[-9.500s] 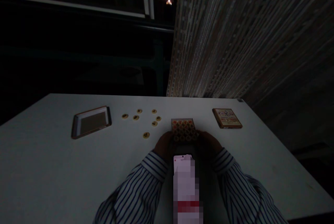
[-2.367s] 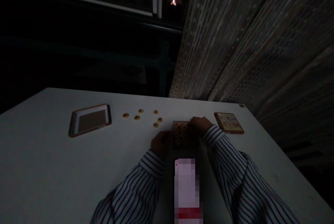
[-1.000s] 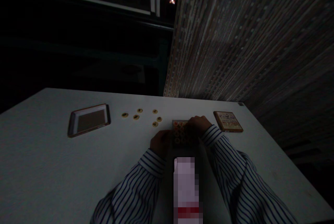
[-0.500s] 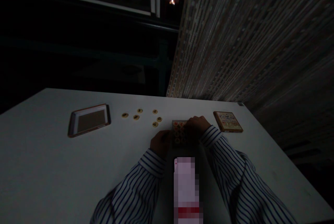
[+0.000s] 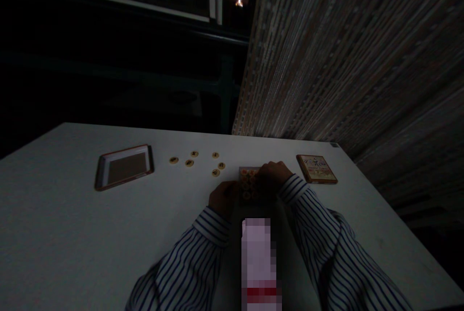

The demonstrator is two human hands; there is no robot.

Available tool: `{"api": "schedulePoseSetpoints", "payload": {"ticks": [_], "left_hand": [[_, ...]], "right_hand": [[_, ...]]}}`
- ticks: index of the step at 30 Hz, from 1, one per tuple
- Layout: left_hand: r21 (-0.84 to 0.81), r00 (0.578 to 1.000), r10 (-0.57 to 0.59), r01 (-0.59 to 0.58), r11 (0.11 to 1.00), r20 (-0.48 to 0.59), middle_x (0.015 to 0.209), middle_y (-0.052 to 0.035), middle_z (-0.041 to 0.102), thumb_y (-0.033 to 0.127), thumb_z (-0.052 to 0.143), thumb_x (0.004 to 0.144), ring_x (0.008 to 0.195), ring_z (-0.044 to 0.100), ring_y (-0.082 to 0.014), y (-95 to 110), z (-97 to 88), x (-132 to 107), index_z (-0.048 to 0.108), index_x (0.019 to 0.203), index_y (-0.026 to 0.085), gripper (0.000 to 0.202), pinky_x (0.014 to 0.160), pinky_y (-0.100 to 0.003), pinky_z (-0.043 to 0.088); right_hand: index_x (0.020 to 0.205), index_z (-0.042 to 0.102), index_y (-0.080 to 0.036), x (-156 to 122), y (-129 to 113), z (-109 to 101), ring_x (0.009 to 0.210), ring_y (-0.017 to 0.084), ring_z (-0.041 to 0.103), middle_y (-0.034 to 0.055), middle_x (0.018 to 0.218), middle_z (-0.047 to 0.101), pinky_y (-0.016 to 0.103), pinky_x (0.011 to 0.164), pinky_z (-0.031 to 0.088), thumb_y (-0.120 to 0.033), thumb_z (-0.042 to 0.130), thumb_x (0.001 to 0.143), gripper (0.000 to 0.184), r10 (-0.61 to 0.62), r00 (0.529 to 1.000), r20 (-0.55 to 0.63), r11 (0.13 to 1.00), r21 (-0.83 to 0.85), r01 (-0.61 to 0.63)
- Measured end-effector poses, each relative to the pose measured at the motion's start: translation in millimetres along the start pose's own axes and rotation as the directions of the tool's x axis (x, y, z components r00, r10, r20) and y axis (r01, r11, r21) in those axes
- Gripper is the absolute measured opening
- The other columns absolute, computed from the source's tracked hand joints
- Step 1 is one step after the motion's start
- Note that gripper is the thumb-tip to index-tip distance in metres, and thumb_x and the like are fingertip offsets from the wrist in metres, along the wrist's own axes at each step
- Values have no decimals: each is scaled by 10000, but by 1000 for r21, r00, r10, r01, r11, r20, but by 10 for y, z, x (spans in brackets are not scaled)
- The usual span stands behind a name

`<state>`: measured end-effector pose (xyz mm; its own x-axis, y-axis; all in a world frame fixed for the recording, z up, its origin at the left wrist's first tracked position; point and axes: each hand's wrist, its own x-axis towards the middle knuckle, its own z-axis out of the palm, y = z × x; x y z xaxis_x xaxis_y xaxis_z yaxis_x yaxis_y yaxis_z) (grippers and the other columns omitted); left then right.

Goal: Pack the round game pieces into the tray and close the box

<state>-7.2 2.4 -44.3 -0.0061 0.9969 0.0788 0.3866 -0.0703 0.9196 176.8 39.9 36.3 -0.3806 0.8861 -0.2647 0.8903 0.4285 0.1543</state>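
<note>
Spread out under dim light, a white surface (image 5: 61,233). Towards its left side, an open tray (image 5: 126,166) with raised pale walls, well apart from both hands. Nearest the body, between 2 striped sleeves (image 5: 174,248), a lit phone (image 5: 257,253). Towards the right, a flat printed box (image 5: 317,169), face up. Just beyond the phone, a small case (image 5: 249,168) of round pieces (image 5: 247,187). At the case's left side, the left hand (image 5: 224,199); over its right part, the right hand (image 5: 274,175). Cannot tell the grip of either, with fingertips lost in shadow. Seems only part done, with pieces both inside and outside the case: at least 2 columns showing inside, reddish at the far end, the others hidden by the right hand. Left outside, 6 loose discs (image 5: 189,163), lying between tray and case, untouched by either hand.
</note>
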Motion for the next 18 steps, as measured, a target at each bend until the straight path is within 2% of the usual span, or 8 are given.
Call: {"api": "schedulePoseSetpoints", "payload": {"ticks": [8, 12, 15, 18], "left_hand": [[-7, 1000, -19, 19, 1000, -5, 842, -55, 679, 333, 501, 726, 784, 626, -178, 48, -15, -13, 645, 849, 168, 251, 719, -307, 511], [-9, 1000, -4, 4, 1000, -11, 828, -55, 679, 361, 503, 724, 782, 624, -185, 31, -11, -15, 647, 841, 173, 264, 721, -321, 508], [-45, 1000, -6, 5, 999, -9, 840, -56, 677, 358, 505, 718, 779, 621, -179, 31, -14, -16, 641, 858, 162, 277, 717, -313, 507], [-47, 1000, -21, 20, 999, -12, 833, -60, 678, 356, 514, 707, 772, 621, -181, 42, -23, -15, 643, 850, 155, 278, 717, -314, 504]], "right_hand": [[1042, 586, -304, -23, 24, -43, 976, 219, 528, 44, 1072, 603, 344, 751, 381, -347, 449, 806, 276, 27, 1000, 1, 997, 69, -27], [1046, 592, -246, -128, 52, -126, 990, 199, 522, 52, 1076, 600, 332, 800, 373, -264, 466, 796, 280, 65, 991, -121, 986, 162, -45], [995, 612, -205, -191, 101, -144, 961, 170, 534, 54, 1029, 619, 310, 823, 371, -184, 433, 799, 266, 116, 939, -323, 968, 249, -34], [941, 626, -172, -211, 157, -143, 909, 165, 555, 60, 954, 642, 305, 814, 392, -140, 442, 775, 250, 157, 832, -532, 942, 333, 35]]}}
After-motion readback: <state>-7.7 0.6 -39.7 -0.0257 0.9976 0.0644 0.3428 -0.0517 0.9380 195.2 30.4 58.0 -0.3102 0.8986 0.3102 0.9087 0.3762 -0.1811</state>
